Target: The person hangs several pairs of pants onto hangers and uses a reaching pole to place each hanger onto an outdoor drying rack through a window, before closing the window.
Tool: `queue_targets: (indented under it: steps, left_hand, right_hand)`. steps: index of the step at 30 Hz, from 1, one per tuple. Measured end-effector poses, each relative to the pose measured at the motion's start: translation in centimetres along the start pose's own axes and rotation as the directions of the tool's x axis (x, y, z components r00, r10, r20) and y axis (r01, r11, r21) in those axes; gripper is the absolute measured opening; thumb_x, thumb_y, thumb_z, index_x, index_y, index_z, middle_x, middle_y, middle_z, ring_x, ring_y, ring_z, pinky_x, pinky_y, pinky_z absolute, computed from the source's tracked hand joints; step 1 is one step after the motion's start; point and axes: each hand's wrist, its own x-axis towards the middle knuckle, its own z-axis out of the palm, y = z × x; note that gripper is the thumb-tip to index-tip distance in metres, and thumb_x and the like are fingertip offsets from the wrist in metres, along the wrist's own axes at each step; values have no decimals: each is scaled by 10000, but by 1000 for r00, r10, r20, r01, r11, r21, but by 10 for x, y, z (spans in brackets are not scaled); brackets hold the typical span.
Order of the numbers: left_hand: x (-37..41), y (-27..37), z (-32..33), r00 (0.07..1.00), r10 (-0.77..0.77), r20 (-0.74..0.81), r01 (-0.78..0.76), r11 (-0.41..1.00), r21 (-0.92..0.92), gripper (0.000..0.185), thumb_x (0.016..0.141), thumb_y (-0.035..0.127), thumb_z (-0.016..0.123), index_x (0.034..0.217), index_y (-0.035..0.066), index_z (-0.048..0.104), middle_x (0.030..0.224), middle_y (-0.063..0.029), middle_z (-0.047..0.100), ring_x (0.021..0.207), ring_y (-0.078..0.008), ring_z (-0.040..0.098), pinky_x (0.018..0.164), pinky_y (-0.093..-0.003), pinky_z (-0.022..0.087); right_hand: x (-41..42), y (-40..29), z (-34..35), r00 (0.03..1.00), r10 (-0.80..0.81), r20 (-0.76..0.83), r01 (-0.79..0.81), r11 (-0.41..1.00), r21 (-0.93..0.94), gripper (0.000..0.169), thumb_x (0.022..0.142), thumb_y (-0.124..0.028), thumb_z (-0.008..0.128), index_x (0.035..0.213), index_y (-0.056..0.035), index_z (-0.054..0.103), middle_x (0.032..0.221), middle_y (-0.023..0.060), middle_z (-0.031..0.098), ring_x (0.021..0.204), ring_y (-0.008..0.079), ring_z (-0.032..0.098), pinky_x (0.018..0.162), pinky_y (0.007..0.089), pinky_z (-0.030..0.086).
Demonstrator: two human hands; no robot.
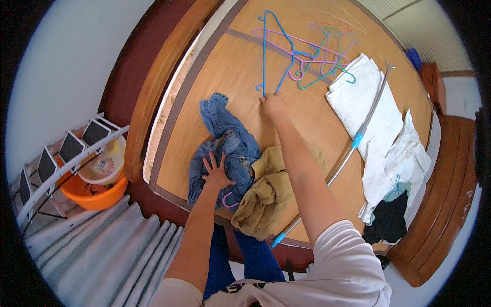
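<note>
My left hand [218, 175] lies spread, fingers apart, on a crumpled blue denim garment [239, 153]. Farther off, my right hand [273, 105] is closed around the near part of a blue plastic hanger [264, 53]. A pink hanger [322, 50] and a green hanger [320, 83] overlap beyond it, among several others. Partly beneath my right forearm is a tan garment [264, 199], beside the denim. A pink hanger hook [230, 201] pokes out between the two garments at the near edge.
A metal pole [371, 109] with blue grips lies across the mat, over a folded white towel [345, 96]. White clothing [406, 153] and a black garment [387, 218] lie at the right. An orange basin [94, 201] stands by a step ladder [65, 153] at the left.
</note>
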Motion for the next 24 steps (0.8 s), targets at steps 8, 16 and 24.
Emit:
queue_targets:
  steps: [8,16,24]
  left_hand:
    - [3,-5,-12,996,14,90,-5,995,-103,1256,563,567,772,1417,324,-116,1431,-142,-295,1299,-461,-211,903,-695,308]
    - [-6,-85,7,620,519,-588,-774,525,-353,1087,626,405,778,1443,185,95,1473,-225,65,1338,-442,87,1011,-602,212]
    - [-55,-132,71,952,-8,-305,-280,373,-885,611,761,142,684,1285,7,400,1200,-147,530,1059,-273,528,929,-350,390]
  right_hand:
    - [-117,-21,-7,979,186,79,-196,771,606,416,929,-318,465,725,0,637,809,143,631,744,165,608,646,290,482]
    - [-287,-61,-54,985,154,-79,38,251,967,598,894,55,304,1429,-89,79,1219,208,501,905,229,620,738,297,514]
    - [-395,-97,-83,931,190,312,-198,-455,868,328,790,67,425,1096,-44,385,1192,212,522,1036,315,570,844,386,500]
